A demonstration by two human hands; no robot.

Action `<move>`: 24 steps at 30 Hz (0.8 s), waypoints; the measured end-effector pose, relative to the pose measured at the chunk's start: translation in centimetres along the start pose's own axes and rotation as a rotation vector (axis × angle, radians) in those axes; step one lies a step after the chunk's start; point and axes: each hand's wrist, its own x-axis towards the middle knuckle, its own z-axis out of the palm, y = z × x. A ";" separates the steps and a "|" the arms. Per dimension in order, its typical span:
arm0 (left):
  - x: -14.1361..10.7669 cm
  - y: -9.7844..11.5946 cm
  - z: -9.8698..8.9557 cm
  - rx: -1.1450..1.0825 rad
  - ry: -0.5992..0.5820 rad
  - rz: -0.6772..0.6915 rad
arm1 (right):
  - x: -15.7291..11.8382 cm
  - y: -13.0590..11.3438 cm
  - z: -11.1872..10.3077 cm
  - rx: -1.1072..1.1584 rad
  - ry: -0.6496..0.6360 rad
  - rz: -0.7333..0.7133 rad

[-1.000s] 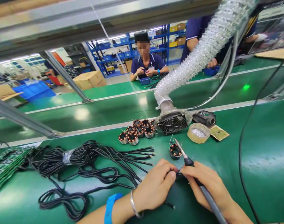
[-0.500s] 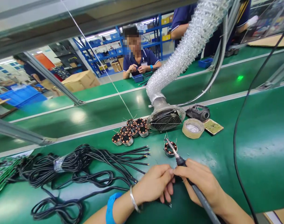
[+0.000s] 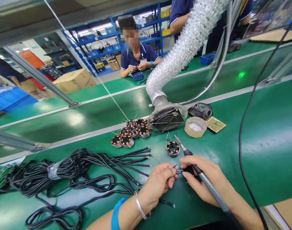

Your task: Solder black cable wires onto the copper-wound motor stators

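My left hand (image 3: 161, 179), wearing a silver bangle and a blue wristband, pinches some thin wires (image 3: 178, 171) whose ends stick out past the fingertips. In my right hand (image 3: 209, 177) is a soldering iron (image 3: 204, 180), its tip pointing up and left. The thumb and forefinger of that hand come close to the wire ends. Just beyond the hands, a motor stator (image 3: 172, 149) with copper windings stands by itself, apart from the iron's tip. A black cable end (image 3: 168, 203) with bare tips shows below my left hand.
Several stators (image 3: 127, 141) are grouped beside the round fume extractor (image 3: 168, 121). A tub of silvery material (image 3: 195, 127) and an iron stand (image 3: 201, 110) sit right of it. Bundled black cables (image 3: 71, 169) cover the left side. A co-worker (image 3: 138, 60) sits across the bench.
My fingertips have parted a little, showing the thin wires. The soldering iron's tip has moved right, off the stator. The whole view has shifted slightly.
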 end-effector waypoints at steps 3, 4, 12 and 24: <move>-0.1 -0.2 0.1 -0.009 0.009 0.022 | 0.0 0.2 0.1 0.001 0.012 0.009; -0.1 -0.2 0.2 -0.009 0.019 0.030 | 0.0 0.3 0.2 -0.005 0.024 0.008; 0.1 -0.4 0.8 0.085 0.115 0.153 | -0.1 0.8 0.2 -0.054 0.091 -0.047; 0.1 0.0 1.3 0.189 0.183 0.195 | -1.6 -0.8 -2.0 0.003 0.144 0.051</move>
